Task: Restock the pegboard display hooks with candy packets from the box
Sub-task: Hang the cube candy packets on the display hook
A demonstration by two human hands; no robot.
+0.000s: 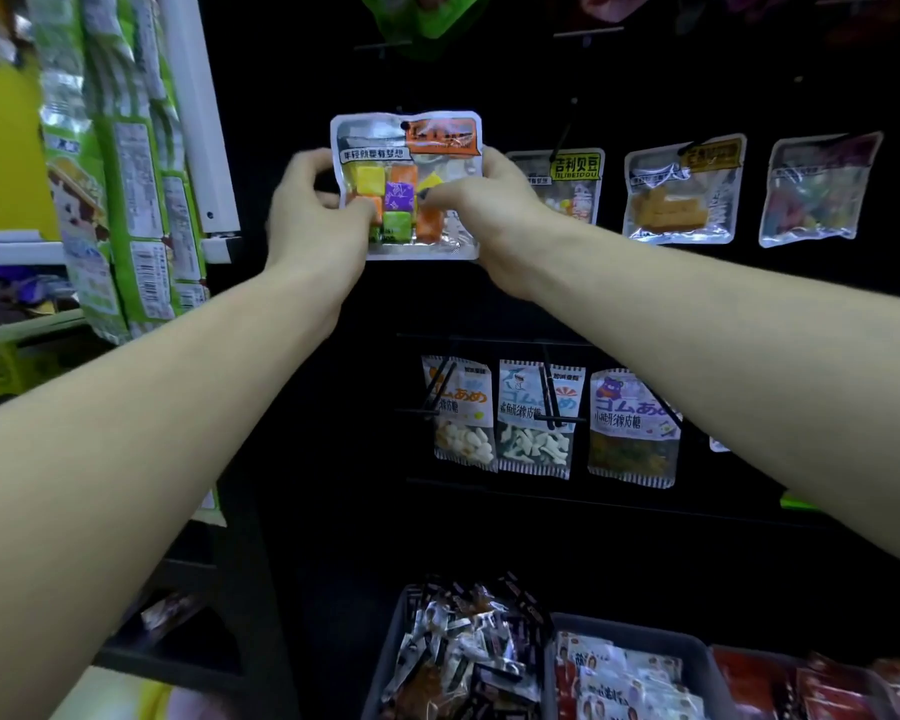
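Bins [401, 646]: below you, packets heaped inside.
Left hand [315, 210]: you're gripping the candy packet's left edge.
Right hand [481, 210]: you're pinching its right side.
Candy packet [405, 187]: held flat against the black pegboard [292, 70]; hang hole near a hook tip, seating unclear.
Risk: letting go before the hole threads could drop it.

Pegboard [333, 407], far: candy packet [405, 184] upper centre, between left hand [315, 220] and right hand [494, 210]; hung packets [684, 189] to its right; second packet row [541, 418] below. Bins [489, 662] near, beneath. Bagged goods [120, 174] hang far left.
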